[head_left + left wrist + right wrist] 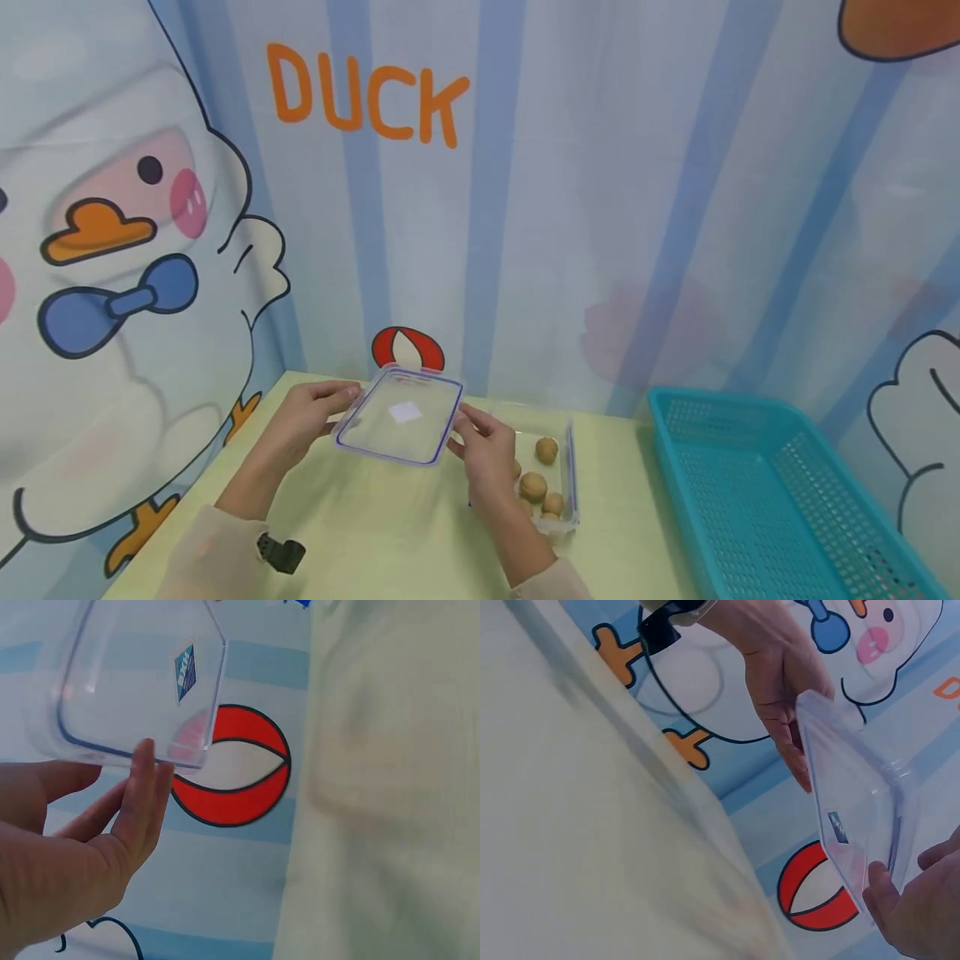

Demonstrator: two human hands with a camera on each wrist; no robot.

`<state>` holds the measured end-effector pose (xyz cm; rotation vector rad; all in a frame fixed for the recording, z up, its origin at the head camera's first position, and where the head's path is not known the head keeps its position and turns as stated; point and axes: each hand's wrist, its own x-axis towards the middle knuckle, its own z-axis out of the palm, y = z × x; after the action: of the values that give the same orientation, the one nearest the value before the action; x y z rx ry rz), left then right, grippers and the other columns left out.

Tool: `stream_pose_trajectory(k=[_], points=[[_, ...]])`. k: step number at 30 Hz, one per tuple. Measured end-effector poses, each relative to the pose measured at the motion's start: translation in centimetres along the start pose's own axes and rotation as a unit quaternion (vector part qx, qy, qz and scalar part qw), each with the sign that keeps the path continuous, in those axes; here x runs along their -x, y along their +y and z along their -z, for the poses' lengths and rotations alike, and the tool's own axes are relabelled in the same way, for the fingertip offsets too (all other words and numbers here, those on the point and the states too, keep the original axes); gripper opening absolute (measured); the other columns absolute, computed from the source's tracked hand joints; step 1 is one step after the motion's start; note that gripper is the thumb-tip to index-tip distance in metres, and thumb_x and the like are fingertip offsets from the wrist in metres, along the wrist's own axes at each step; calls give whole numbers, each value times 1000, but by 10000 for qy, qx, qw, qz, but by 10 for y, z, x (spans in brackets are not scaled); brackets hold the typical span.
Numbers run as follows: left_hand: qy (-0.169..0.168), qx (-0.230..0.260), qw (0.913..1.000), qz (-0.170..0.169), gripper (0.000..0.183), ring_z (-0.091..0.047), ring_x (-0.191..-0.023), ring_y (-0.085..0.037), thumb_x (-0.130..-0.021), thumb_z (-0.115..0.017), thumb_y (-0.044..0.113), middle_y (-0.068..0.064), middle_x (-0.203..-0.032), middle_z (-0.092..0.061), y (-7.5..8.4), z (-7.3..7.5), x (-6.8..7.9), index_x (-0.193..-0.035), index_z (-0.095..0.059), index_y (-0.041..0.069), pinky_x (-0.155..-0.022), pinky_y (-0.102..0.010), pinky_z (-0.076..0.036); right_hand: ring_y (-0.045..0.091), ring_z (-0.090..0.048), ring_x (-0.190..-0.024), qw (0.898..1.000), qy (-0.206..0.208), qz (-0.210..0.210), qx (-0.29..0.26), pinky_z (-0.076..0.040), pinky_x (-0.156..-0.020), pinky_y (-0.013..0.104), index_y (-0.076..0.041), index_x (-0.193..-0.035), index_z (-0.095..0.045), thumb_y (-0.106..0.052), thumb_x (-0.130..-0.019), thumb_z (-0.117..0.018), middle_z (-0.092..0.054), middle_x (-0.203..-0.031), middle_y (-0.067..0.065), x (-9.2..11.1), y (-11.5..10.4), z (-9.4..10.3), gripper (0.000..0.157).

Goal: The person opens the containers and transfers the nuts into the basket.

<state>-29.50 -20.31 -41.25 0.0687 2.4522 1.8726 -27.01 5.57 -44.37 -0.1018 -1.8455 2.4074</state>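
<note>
A clear plastic lid [401, 433] with a blue seal line and a small diamond-shaped sticker is held tilted above the table between both hands. My left hand [306, 419] pinches its left edge, thumb on one side and fingers on the other. On the opposite edge, my right hand [486, 457] grips with thumb and fingers. In the left wrist view the left fingertips [144, 754] overlap the lid's rim. Behind the right hand a clear plastic box [573, 483] stands on the table, holding several walnuts [533, 486]; the hand and forearm hide its left part.
A turquoise perforated basket [675, 467] stands to the right on the pale yellow table [375, 533]. A curtain [555, 208] with blue stripes and duck drawings hangs behind and to the left of the table. The left wrist wears a black device [281, 553].
</note>
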Motion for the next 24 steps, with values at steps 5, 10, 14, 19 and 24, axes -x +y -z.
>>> stream_pose_trajectory(k=[5, 10, 14, 19, 24], points=[[-241, -280, 9992, 125, 44, -63, -125, -34, -109, -61, 17, -26, -142, -60, -16, 11, -2, -143, -58, -10, -109, -56, -51, 28, -71, -111, 9997, -66, 58, 245, -61, -92, 34, 9, -134, -67, 0, -103, -65, -65, -137, 26, 2, 20, 0, 32], [-342, -464, 9977, 363, 41, -66, -119, -31, -108, -62, 13, -25, -138, -63, -29, 20, -5, -142, -59, -10, -106, -53, -54, 27, -73, -107, 9982, -143, 221, 538, -62, -90, 31, 9, -132, -68, 1, -103, -65, -70, -127, 23, 5, 39, -5, 31], [-253, -555, 9965, 572, 42, -67, -112, -25, -107, -64, 14, -21, -134, -65, -40, 25, -4, -141, -59, -9, -100, -47, -59, 27, -76, -100, 9943, -80, 431, 975, -63, -85, 29, 7, -131, -70, 2, -101, -64, -75, -116, 19, 10, 50, -14, 30], [-50, -557, 9962, 664, 41, -68, -109, -21, -107, -64, 13, -21, -132, -67, -53, 26, -6, -141, -60, -9, -93, -41, -62, 21, -75, -90, 9848, 74, 666, 1601, -62, -77, 27, 6, -128, -72, 5, -97, -65, -77, -111, 15, 12, 60, -22, 32], [164, -502, 9954, 803, 38, -69, -107, -22, -107, -62, 9, -24, -133, -66, -61, 21, -9, -140, -61, -10, -88, -37, -63, 17, -71, -90, 9792, 222, 733, 1877, -60, -73, 26, 6, -126, -73, 8, -94, -65, -75, -108, 11, 9, 71, -24, 34]])
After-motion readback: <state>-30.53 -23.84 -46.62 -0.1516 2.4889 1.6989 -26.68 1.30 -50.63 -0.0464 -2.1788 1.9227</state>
